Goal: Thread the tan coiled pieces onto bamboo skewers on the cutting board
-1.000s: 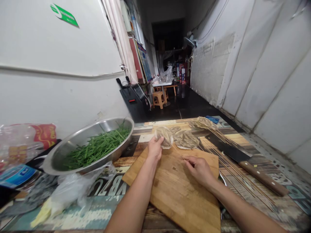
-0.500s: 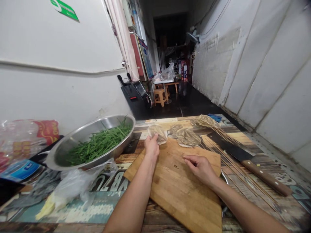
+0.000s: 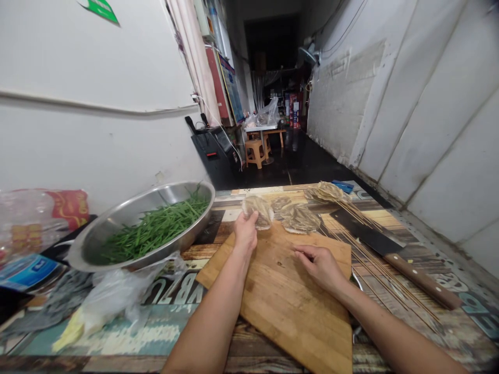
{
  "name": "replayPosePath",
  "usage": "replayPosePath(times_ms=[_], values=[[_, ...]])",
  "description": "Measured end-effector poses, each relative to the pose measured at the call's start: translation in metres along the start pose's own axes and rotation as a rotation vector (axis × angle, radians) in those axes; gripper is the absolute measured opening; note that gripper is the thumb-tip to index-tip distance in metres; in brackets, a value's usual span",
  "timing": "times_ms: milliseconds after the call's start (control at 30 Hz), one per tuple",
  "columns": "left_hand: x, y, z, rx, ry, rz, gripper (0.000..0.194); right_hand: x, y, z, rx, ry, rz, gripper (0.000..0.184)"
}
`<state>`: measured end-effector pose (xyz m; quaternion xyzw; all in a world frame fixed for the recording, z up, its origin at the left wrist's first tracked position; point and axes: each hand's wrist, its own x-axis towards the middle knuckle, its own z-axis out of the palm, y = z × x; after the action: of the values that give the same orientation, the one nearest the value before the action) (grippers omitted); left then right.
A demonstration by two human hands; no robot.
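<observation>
My left hand point(image 3: 245, 232) is closed on a flat, pale round food piece point(image 3: 258, 209), holding it just above the far edge of a wooden cutting board point(image 3: 280, 301). On the board, my right hand point(image 3: 320, 263) lies with its fingers stretched toward the left and nothing visible in them. Two more flat pieces point(image 3: 300, 219) lie just beyond the board. Another bunch of such pieces on sticks point(image 3: 328, 191) sits farther back.
A steel bowl point(image 3: 117, 221) of green chives point(image 3: 156, 228) stands at the left, with a crumpled plastic bag point(image 3: 113, 296) in front and packets point(image 3: 27, 228) beside it. Right of the board lie bamboo skewers point(image 3: 378, 262) and a cleaver point(image 3: 374, 240) with a wooden handle.
My left hand has lifted the pale piece away and farther back. My right hand, which pinched a thin skewer a second ago, now rests on the board with no skewer visible.
</observation>
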<state>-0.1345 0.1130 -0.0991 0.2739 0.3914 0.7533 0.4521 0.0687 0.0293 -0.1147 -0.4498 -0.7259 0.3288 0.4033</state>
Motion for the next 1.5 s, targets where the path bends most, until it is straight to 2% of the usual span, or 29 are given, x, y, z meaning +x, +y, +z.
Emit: replayPosePath(times_ms=[500,1000,1200,1367,1500], values=[[-0.001,0.000,0.000,0.042,-0.004,0.032,0.042,-0.002,-0.005,-0.002,0.064,-0.046,-0.039,0.030],[-0.014,0.003,0.010,0.059,-0.074,-0.039,0.042,0.000,-0.003,0.000,0.069,-0.032,-0.022,0.029],[-0.018,0.004,0.013,0.076,-0.116,-0.032,0.039,0.002,-0.009,-0.004,0.026,-0.029,-0.044,0.030],[-0.015,0.005,0.010,-0.005,-0.107,-0.147,0.041,0.000,-0.009,-0.003,-0.018,-0.024,-0.081,0.030],[-0.012,0.010,0.007,-0.036,-0.170,-0.265,0.040,0.000,-0.001,-0.001,-0.018,-0.039,-0.102,0.030]])
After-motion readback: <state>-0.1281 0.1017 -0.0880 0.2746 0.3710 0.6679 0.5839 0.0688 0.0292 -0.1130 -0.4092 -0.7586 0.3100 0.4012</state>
